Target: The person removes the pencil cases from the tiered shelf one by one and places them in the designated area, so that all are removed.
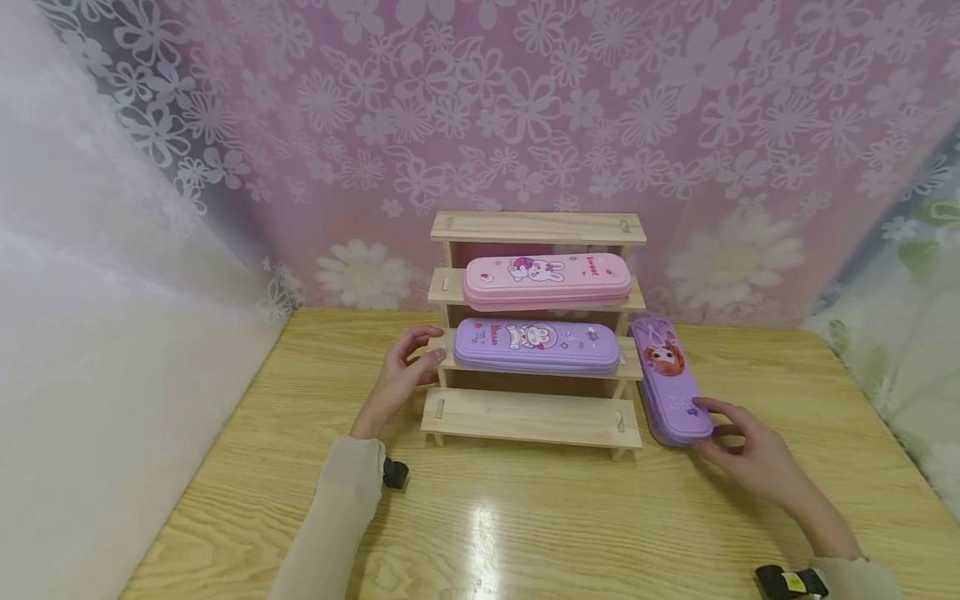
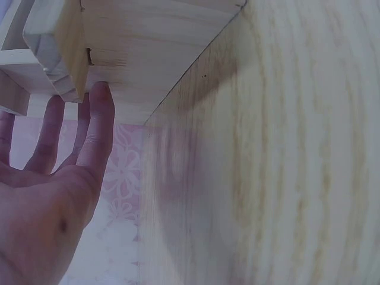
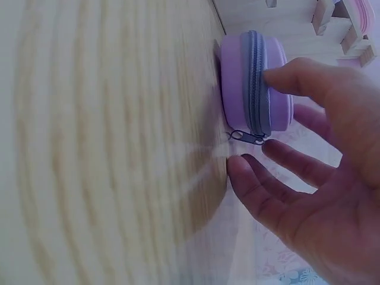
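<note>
A purple pencil case [image 1: 671, 387] with a girl's picture on its lid lies on the table at the right of the stepped wooden shelf [image 1: 532, 417]. My right hand [image 1: 757, 454] pinches its near right corner; in the right wrist view the thumb [image 3: 297, 77] presses the zipper side, and the index finger is partly hidden behind the case. My left hand [image 1: 401, 375] touches the shelf's left end, its fingers [image 2: 98, 130] stretched against the wood. On the shelf rest a lilac pencil case [image 1: 536, 346] and, one step higher, a pink pencil case [image 1: 547, 279].
The shelf's top board [image 1: 536, 225] and lowest board carry nothing. Around it stretches the wooden table [image 1: 480, 517], with a pink floral curtain [image 1: 487, 125] behind and pale fabric [image 1: 97, 292] at the left. Dark straps [image 1: 791, 582] sit by both wrists.
</note>
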The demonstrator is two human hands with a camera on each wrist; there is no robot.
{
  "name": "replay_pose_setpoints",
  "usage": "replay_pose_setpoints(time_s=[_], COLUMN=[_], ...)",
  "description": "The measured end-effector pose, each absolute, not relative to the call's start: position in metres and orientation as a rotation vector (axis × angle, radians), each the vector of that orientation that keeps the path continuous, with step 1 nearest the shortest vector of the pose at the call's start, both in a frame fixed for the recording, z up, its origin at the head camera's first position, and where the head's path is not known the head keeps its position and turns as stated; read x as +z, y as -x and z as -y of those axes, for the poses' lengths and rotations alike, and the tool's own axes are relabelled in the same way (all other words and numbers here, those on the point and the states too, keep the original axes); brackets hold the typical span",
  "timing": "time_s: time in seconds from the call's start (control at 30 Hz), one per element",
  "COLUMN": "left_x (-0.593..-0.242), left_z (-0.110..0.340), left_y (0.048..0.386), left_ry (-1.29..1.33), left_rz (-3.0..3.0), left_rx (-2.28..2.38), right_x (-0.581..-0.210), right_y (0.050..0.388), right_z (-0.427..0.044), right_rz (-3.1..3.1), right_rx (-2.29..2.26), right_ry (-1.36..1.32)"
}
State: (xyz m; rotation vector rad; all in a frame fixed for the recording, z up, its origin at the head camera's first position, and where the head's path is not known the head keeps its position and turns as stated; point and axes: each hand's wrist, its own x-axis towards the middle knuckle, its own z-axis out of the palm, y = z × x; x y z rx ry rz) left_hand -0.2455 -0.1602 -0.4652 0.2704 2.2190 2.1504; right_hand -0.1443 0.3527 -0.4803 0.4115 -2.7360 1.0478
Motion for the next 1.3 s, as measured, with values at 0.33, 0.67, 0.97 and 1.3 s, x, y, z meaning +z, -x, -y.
replay_pose_setpoints(time_s=[0.33,0.67,0.97,1.3], left_x=[-0.461,-0.462,-0.465,-0.464], left_z=[0.16,0.16,0.161,0.16], left_y=[0.244,0.245,0.246,0.246], left_ry=[-0.263,-0.262,-0.295,-0.289], left_rz=[-2.225,-2.222,-2.233,-2.239], left_rx=[2.132,2.135,2.129,2.128], right_x=[-0.465,-0.451,-0.437,-0.426], right_y=[0.146,0.153,0.162,0.175], right_z=[-0.346,-0.327,-0.304,-0.277], right_rz=[2.629,2.461,2.387,2.283], right_rx=[0.95,0.966,0.949,0.975], right_ry=[-0.369,-0.44,-0.559,-0.659])
